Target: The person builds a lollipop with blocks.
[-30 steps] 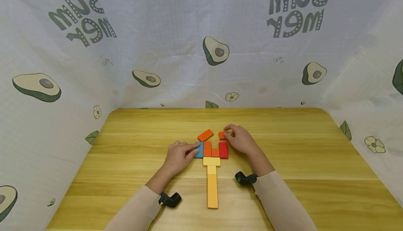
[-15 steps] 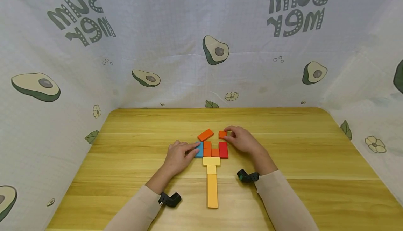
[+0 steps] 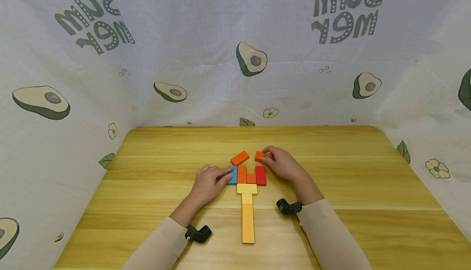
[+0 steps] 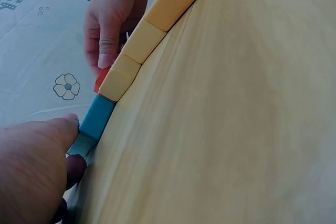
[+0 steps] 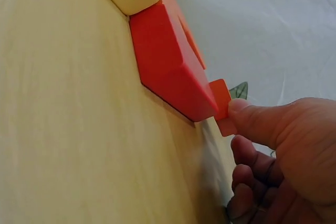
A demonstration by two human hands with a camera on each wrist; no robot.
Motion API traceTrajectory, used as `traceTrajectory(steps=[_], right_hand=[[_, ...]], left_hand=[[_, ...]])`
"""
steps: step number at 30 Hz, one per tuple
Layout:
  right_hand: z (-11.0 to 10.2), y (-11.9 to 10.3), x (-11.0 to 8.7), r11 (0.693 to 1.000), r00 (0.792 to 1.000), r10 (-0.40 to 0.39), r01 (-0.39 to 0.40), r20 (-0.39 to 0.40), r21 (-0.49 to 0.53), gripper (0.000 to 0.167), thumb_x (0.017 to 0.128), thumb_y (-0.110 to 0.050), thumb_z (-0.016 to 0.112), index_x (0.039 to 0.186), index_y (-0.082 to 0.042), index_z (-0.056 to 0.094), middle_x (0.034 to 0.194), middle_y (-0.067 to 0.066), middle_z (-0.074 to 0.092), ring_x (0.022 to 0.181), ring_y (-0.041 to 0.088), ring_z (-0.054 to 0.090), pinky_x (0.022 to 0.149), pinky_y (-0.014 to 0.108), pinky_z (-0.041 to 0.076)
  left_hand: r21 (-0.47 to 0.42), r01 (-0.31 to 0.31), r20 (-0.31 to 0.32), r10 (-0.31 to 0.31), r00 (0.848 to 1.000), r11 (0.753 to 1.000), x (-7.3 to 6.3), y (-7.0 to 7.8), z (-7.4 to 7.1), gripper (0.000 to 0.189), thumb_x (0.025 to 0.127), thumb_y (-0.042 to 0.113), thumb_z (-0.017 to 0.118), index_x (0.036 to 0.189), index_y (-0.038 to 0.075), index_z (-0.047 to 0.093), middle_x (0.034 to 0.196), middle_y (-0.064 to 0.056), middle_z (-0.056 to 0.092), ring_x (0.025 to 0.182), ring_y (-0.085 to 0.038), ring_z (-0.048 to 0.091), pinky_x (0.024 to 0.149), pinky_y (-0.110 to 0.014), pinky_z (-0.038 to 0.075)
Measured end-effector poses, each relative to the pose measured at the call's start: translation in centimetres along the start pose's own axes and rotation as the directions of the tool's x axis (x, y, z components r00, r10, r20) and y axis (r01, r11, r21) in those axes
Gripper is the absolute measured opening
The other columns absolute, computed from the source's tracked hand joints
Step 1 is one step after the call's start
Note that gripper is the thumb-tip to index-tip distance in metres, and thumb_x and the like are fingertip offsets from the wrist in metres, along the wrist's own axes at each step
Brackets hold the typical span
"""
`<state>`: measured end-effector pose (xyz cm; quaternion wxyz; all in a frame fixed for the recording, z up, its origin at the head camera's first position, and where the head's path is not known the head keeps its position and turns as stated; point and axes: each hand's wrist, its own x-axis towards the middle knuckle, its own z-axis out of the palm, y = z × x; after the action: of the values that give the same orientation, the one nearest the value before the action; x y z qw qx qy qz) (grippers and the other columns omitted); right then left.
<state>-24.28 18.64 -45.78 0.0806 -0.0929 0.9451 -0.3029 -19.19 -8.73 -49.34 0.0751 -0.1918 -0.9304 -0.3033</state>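
My left hand (image 3: pixel 211 183) holds the blue block (image 3: pixel 233 175) between thumb and index finger, at the left side of a flat arrangement. In the left wrist view, the thumb and a fingertip lie about the near end of that blue block (image 4: pixel 97 116). Beyond the red block (image 3: pixel 260 175), my right hand (image 3: pixel 281 163) pinches a small orange square block (image 3: pixel 259 156) by its right side. The right wrist view shows the thumb against this orange square (image 5: pixel 220 98), while the other fingers curl below it.
Two orange pieces, one a taller block (image 3: pixel 241 174) and one a small square (image 3: pixel 251 179), sit between blue and red. Below them run a pale yellow block (image 3: pixel 247 188), a small yellow block (image 3: pixel 247 198) and a long yellow-orange block (image 3: pixel 248 223). A loose orange block (image 3: pixel 240 158) lies tilted above.
The right hand shifted slightly and its fingers uncovered more of the orange square. Left hand and the arranged blocks stay in place.
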Motion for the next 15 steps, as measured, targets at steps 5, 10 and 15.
traceTrajectory(steps=[5,10,15], right_hand=[[-0.2,-0.3,0.0,0.999,0.999,-0.031,0.031,0.007,0.030,0.030,0.103,-0.023,0.062,0.128,-0.007,0.062,0.091,0.007,0.058,0.081,0.020,0.052,0.076,0.033,0.044],[0.0,-0.8,0.0,0.997,0.997,-0.068,0.066,0.037,0.041,0.031,0.102,-0.023,0.063,0.128,-0.006,0.063,0.091,0.006,0.058,0.081,0.020,0.052,0.075,0.032,0.045],[0.2,-1.3,-0.2,0.993,0.992,-0.109,0.106,0.071,0.047,0.032,0.102,-0.025,0.064,0.127,-0.007,0.065,0.097,0.007,0.060,0.086,0.021,0.053,0.079,0.034,0.047]], left_hand=[[0.002,0.002,-0.001,-0.002,1.000,1.000,0.0,0.0,0.0,0.032,0.099,0.037,0.067,0.129,0.029,0.073,0.075,0.010,0.063,0.072,-0.008,0.039,0.072,-0.029,0.026],[0.002,0.006,-0.001,-0.006,1.000,1.000,0.0,0.1,0.0,0.032,0.099,0.037,0.067,0.129,0.029,0.073,0.075,0.010,0.063,0.072,-0.008,0.039,0.072,-0.030,0.025],[0.002,0.007,-0.004,-0.007,1.000,1.000,0.0,0.0,0.0,0.032,0.099,0.037,0.067,0.129,0.029,0.073,0.076,0.009,0.064,0.072,-0.008,0.038,0.072,-0.030,0.025]])
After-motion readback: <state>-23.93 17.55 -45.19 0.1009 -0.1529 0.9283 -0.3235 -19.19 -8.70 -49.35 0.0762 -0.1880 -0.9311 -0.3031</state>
